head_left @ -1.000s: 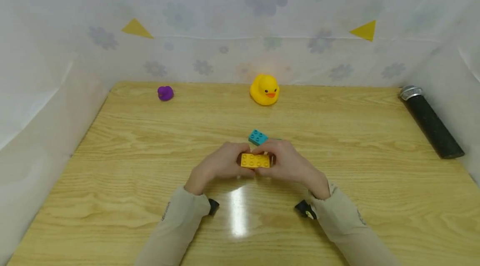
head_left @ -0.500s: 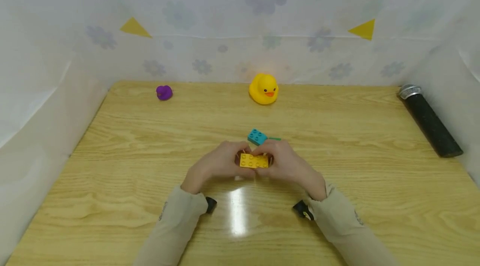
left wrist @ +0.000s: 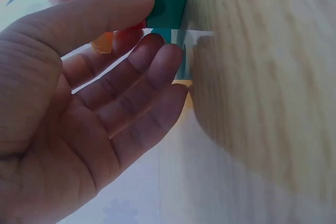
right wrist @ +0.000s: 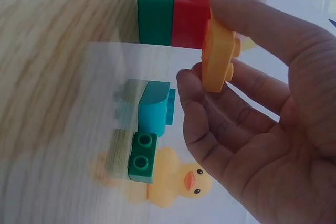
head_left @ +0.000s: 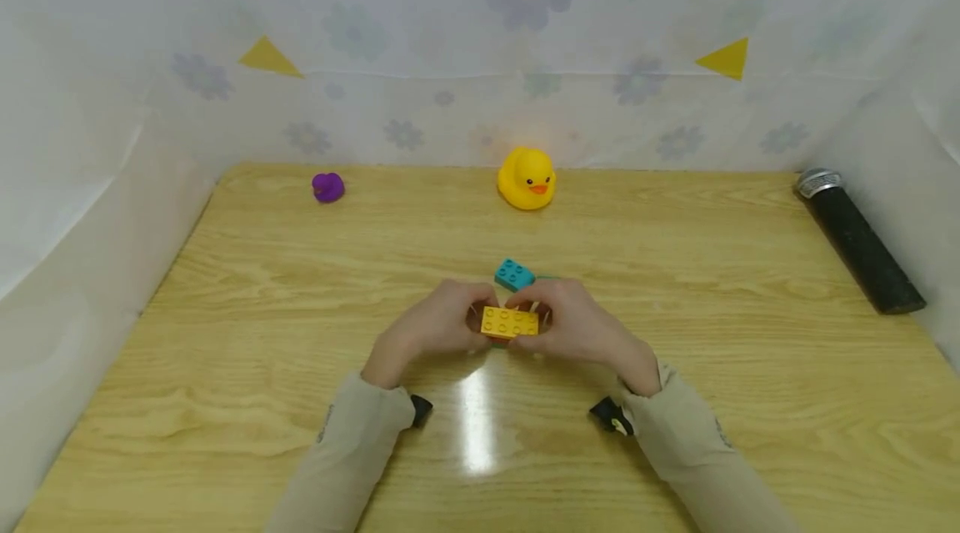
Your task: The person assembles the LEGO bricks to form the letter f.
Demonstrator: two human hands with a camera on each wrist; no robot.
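Observation:
A yellow toy building brick [head_left: 510,322] with studs on top sits over a red brick [right wrist: 190,19], and a green brick [right wrist: 156,18] is under the red one, at the table. My left hand [head_left: 431,324] grips the stack from the left, its thumb across the red and green bricks in the left wrist view. From the right, my right hand [head_left: 581,324] pinches the yellow brick, which juts out past the red one. Just beyond the hands lie a teal brick [head_left: 514,274] and a small green brick [right wrist: 143,157], the latter mostly hidden in the head view.
At the back of the wooden table [head_left: 300,283] stand a yellow rubber duck [head_left: 527,180] and a small purple duck [head_left: 328,188]. A black microphone [head_left: 858,241] lies along the right side. White flowered sheeting [head_left: 442,41] encloses the back and sides.
My left thumb has drawn back a little to the left, baring an edge of red and green below the yellow brick. My right hand has barely moved.

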